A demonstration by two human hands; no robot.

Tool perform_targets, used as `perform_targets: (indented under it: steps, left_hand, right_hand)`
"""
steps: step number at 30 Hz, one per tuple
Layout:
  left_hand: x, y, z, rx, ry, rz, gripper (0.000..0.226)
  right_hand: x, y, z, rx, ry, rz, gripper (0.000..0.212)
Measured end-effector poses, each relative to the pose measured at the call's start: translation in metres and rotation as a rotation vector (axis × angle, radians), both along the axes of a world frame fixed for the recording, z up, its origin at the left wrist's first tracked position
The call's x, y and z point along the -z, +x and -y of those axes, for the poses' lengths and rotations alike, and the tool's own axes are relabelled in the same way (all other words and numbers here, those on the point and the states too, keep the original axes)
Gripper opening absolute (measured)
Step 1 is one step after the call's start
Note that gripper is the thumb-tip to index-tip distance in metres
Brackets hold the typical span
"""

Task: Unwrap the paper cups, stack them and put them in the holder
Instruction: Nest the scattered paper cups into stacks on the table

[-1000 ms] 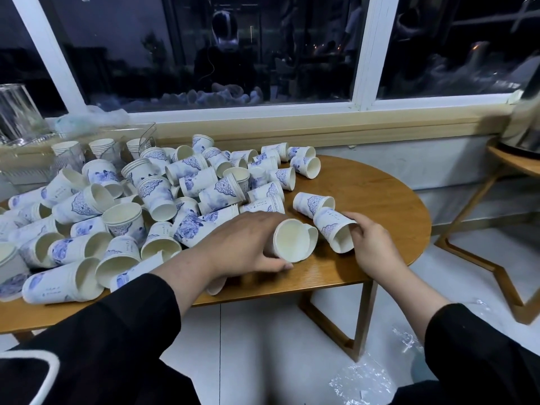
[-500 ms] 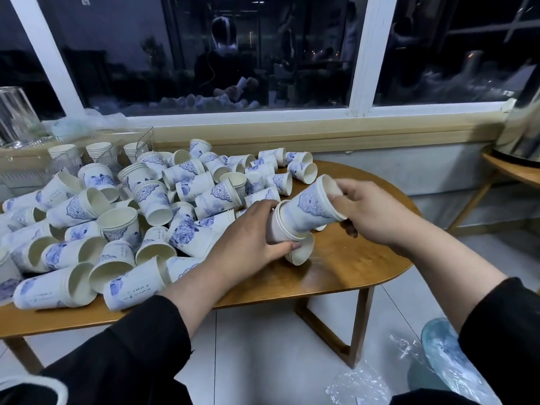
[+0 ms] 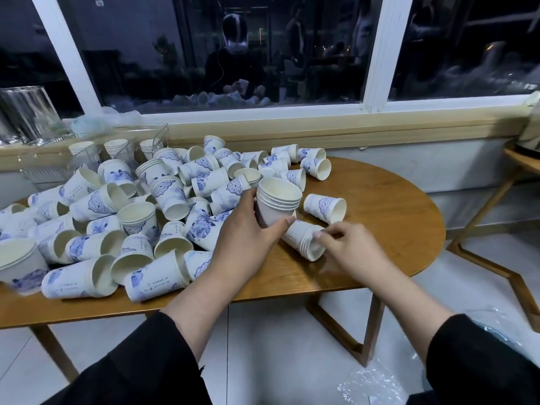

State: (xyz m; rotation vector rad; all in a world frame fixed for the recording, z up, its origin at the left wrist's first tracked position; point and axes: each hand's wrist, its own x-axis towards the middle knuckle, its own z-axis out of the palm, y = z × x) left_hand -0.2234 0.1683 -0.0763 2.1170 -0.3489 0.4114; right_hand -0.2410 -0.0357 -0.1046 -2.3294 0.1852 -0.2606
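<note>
Well, the left hand (image 3: 248, 229) gripped an upright stack of nested cups (image 3: 277, 204) over the round wooden table (image 3: 394, 229), while the right hand (image 3: 347, 249) pinched the rim of a smaller stack lying on its side (image 3: 304, 239). The risk: a skewed insertion could crush rims, or an elbow might sweep the loose cup pile (image 3: 131, 214) off. The clear holder (image 3: 87, 162) sat well apart, far left.

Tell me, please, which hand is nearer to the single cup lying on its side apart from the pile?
Right. The right hand is just in front of that cup, touching a lying stack; the left hand, gripping the upright stack, sits farther left.
</note>
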Motion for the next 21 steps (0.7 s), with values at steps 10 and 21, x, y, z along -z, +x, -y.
perform_targets:
  steps: [10,21]
  left_hand:
    - [0.004,-0.002,-0.001,-0.017,0.001,-0.019,0.06]
    - [0.028,-0.013,0.039,0.078,-0.057,-0.018,0.067]
  right_hand:
    - [0.027,0.007,-0.025,0.138,0.196,0.075,0.012]
    - [-0.066,-0.031,0.031,0.163,0.211,0.618,0.007]
